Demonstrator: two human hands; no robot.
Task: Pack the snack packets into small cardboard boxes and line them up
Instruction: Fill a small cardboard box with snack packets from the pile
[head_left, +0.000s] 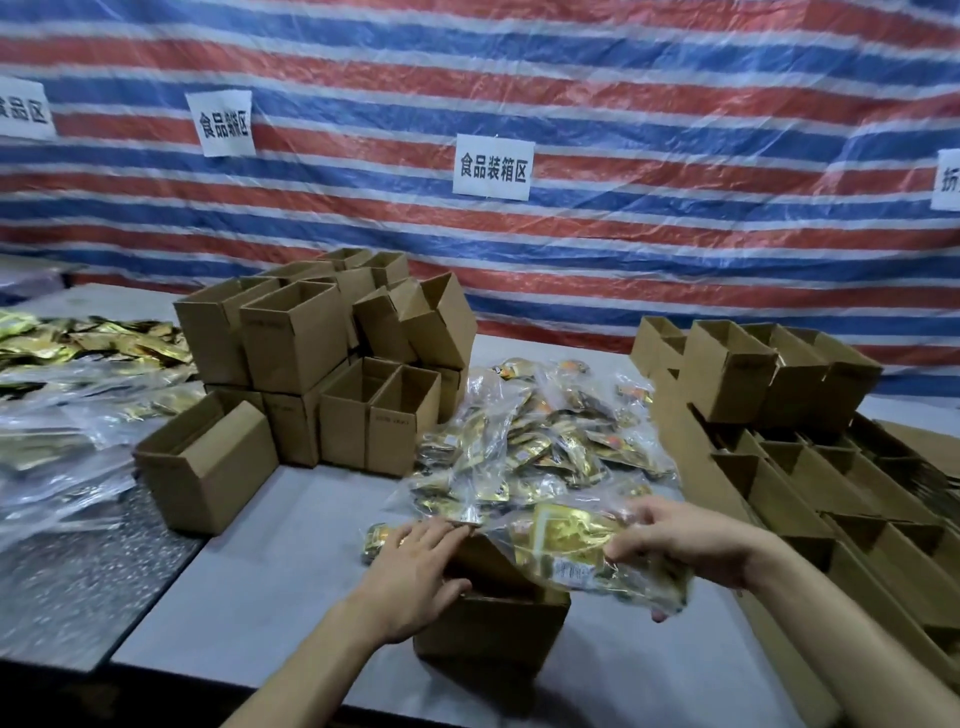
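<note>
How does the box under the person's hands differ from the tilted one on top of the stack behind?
The near box stands upright on the table; the tilted box leans on top of the stack. The left hand rests on the near box and the right hand holds a bag of packets over its opening; nobody touches the tilted box. Both are open brown cardboard.

Bare grey table (270, 571) lies open left of the near cardboard box (488, 634); a stack of empty boxes (311, 353) blocks the rear left; a heap of snack packets (535, 441) fills the centre; rows of boxes (810, 467) wall the right.
</note>
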